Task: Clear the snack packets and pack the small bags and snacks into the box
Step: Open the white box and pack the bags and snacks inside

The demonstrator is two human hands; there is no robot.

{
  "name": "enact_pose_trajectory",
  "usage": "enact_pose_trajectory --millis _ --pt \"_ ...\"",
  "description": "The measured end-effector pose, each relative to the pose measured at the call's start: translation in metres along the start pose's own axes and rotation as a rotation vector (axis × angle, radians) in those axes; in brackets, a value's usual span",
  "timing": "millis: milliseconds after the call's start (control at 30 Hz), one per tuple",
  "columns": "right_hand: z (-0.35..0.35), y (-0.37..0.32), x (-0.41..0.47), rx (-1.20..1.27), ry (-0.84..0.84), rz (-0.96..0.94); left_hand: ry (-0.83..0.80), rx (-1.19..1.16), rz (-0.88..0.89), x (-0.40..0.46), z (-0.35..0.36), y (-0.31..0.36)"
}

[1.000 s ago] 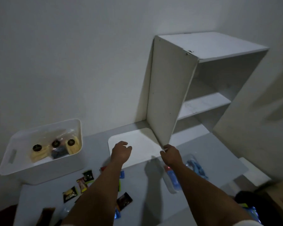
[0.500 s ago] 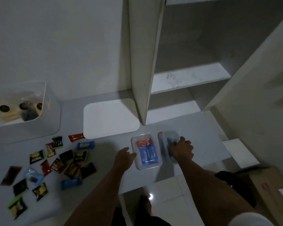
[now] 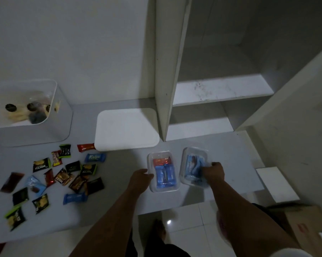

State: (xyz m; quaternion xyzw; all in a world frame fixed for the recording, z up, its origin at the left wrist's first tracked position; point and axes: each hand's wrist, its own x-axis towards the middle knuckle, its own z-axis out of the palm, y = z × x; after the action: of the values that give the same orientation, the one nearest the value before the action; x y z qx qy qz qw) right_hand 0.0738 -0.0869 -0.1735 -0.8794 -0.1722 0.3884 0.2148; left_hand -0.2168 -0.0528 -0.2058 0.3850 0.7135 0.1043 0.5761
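Observation:
Two small clear plastic boxes stand side by side on the grey table. The left clear box [image 3: 163, 172] holds blue and red snack packets, and my left hand [image 3: 140, 179] touches its left wall. The right clear box [image 3: 192, 166] holds blue packets; my right hand [image 3: 213, 173] is closed over its near right corner and the packets there. Several loose snack packets [image 3: 64, 175] lie scattered on the left of the table. A large white box [image 3: 62, 115] at the far left holds small bags with dark round labels.
A flat white lid [image 3: 127, 129] lies behind the clear boxes. White shelving [image 3: 221, 88] rises at the back right, its side panel [image 3: 167, 71] reaching the table. A cardboard carton [image 3: 308, 225] sits on the tiled floor at the lower right, beside my legs.
The view has tilted down from the shelf to the table. My hands dropped from the shelf panel to the two clear boxes; the right hand has closed on the right one.

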Motion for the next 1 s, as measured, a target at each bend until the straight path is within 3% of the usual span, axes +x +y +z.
enact_pose_trajectory --millis 200,267,300,333,467,600,767,900,1000 --pt "-0.009 -0.004 0.015 0.077 0.030 -0.038 -0.072 -0.199 -0.069 -0.020 -0.003 0.015" --pt "-0.014 -0.020 0.005 0.129 0.050 -0.096 -0.085 -0.145 -0.029 -0.022 -0.003 0.017" --pt "-0.015 -0.027 0.001 0.155 0.040 -0.125 -0.074 -0.267 -0.065 -0.024 -0.004 0.021" --pt "-0.015 -0.034 -0.004 0.181 0.010 -0.136 -0.040 -0.292 -0.049 -0.024 -0.004 0.019" --pt "-0.003 -0.056 -0.041 0.250 -0.241 -0.114 -0.162 -0.347 -0.037 -0.027 -0.002 0.024" --pt "0.030 -0.046 -0.068 0.083 -0.340 -0.130 -0.088 -0.240 -0.020 -0.026 -0.006 0.019" --pt "0.058 -0.029 -0.079 -0.094 -0.277 -0.276 -0.116 -0.197 0.067 -0.020 -0.008 0.003" --pt "0.061 -0.036 -0.099 0.066 -0.466 -0.170 -0.118 -0.187 0.086 -0.033 -0.019 0.012" --pt "0.073 -0.050 -0.106 0.118 -0.466 -0.192 -0.097 -0.170 0.104 -0.041 -0.043 0.021"
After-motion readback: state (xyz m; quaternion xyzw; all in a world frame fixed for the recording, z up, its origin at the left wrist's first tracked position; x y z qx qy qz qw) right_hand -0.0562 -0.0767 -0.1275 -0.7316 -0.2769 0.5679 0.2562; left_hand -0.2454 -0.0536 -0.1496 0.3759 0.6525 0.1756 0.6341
